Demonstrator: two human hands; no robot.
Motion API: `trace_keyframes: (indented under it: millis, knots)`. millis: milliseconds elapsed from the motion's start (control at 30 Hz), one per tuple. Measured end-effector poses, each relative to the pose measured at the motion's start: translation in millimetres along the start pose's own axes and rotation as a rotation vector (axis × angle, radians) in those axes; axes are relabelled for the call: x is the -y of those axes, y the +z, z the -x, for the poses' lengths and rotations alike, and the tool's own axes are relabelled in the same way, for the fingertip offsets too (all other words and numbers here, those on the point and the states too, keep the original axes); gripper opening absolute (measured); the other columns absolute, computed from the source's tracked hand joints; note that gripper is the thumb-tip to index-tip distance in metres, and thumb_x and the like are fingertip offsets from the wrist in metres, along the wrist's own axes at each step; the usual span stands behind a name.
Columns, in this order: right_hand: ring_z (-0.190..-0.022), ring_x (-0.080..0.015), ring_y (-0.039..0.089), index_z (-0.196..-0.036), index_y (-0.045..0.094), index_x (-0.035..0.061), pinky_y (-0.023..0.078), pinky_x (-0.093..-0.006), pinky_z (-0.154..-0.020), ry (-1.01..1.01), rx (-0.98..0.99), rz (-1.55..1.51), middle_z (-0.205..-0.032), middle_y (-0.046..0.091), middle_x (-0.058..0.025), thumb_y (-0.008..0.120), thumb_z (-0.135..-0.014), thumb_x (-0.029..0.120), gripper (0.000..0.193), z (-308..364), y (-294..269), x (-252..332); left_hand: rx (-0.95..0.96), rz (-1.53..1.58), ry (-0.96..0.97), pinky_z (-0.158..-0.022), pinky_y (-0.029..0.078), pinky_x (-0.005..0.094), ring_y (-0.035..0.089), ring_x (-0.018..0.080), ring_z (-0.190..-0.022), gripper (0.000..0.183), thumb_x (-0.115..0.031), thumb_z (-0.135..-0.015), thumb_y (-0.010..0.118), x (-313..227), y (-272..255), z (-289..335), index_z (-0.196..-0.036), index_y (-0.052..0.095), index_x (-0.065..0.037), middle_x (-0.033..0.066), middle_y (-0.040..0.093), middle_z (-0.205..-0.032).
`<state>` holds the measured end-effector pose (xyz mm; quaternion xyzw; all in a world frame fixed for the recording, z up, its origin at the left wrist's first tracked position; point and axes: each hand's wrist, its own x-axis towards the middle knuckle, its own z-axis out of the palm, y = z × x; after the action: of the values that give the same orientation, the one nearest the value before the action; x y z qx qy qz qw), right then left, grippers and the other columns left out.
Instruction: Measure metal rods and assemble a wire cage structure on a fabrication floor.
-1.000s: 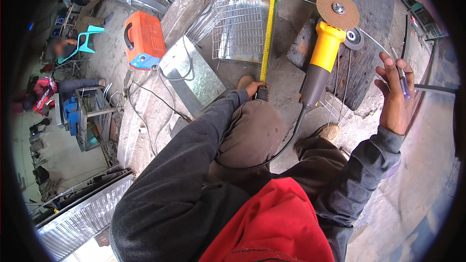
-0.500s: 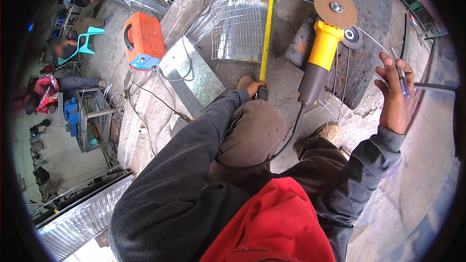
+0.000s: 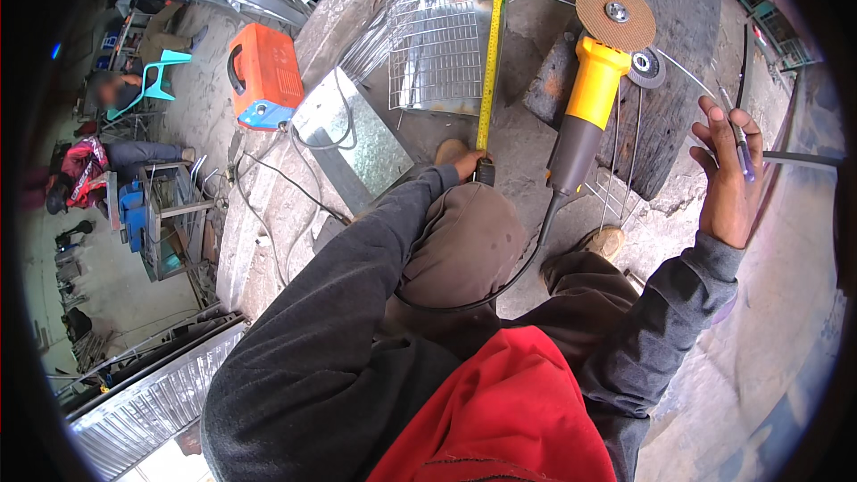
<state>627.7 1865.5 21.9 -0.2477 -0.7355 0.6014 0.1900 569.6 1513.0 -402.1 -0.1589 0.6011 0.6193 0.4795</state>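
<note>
My left hand (image 3: 466, 163) is closed round the black case of a tape measure (image 3: 485, 172), just beyond my knee. Its yellow blade (image 3: 490, 71) runs out along the right side of a shiny sheet-metal piece with a wire grid (image 3: 435, 49) over it. On the right, my raised right hand (image 3: 728, 192) grips a slim pen (image 3: 744, 156) with a purple end between its fingers. Between my hands lies a yellow and grey angle grinder (image 3: 589, 98), with a brown cutting disc (image 3: 636, 27) at its far end.
An orange welding machine (image 3: 268, 71) stands at left, near a flat galvanized sheet (image 3: 357, 138) and loose cables. The grinder's cord (image 3: 527, 272) loops across my leg. A smaller disc (image 3: 646, 69) and a dark wooden plank (image 3: 674, 18) lie at right. People sit at far left.
</note>
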Motion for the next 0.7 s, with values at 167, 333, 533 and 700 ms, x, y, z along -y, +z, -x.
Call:
trace_keyframes:
  millis: [167, 333, 533, 700]
  knots:
    - [-0.095, -0.0196, 0.065, -0.114, 0.053, 0.0086, 0.049, -0.0304, -0.082, 0.010, 0.021, -0.008, -0.111, 0.070, -0.0122, 0.074, -0.086, 0.038, 0.046, -2, -4, -3, -0.131, -0.465, 0.188, -0.088, 0.047, 0.0318, 0.063, 0.0211, -0.094, 0.039, -0.036, -0.102, 0.038, -6, 3, 10, -0.106, 0.067, -0.009, 0.0089, 0.068, -0.100]
    - [-0.095, -0.0190, 0.065, -0.114, 0.053, 0.0078, 0.049, -0.0297, -0.081, 0.007, 0.010, -0.003, -0.110, 0.070, -0.0112, 0.073, -0.086, 0.038, 0.046, -1, -5, -2, -0.173, -0.608, 0.271, -0.096, 0.042, 0.0355, 0.060, 0.0243, -0.103, 0.043, -0.031, -0.102, 0.036, -7, 9, 11, -0.104, 0.067, -0.002, 0.0119, 0.067, -0.109]
    - [-0.094, -0.0184, 0.065, -0.114, 0.053, 0.0076, 0.049, -0.0297, -0.081, -0.002, 0.013, -0.011, -0.109, 0.070, -0.0106, 0.073, -0.086, 0.038, 0.046, 0, 0, 1, -0.209, -0.629, 0.329, -0.094, 0.042, 0.0337, 0.060, 0.0236, -0.103, 0.042, -0.031, -0.101, 0.038, 0, -8, 5, -0.104, 0.068, -0.002, 0.0125, 0.067, -0.108]
    - [-0.093, -0.0180, 0.065, -0.113, 0.053, 0.0079, 0.049, -0.0295, -0.080, 0.001, 0.006, 0.009, -0.109, 0.070, -0.0100, 0.073, -0.086, 0.038, 0.045, -1, -6, -3, -0.228, -0.474, 0.221, -0.095, 0.042, 0.0340, 0.059, 0.0251, -0.104, 0.041, -0.033, -0.100, 0.039, -8, 11, 18, -0.106, 0.066, -0.003, 0.0130, 0.066, -0.109]
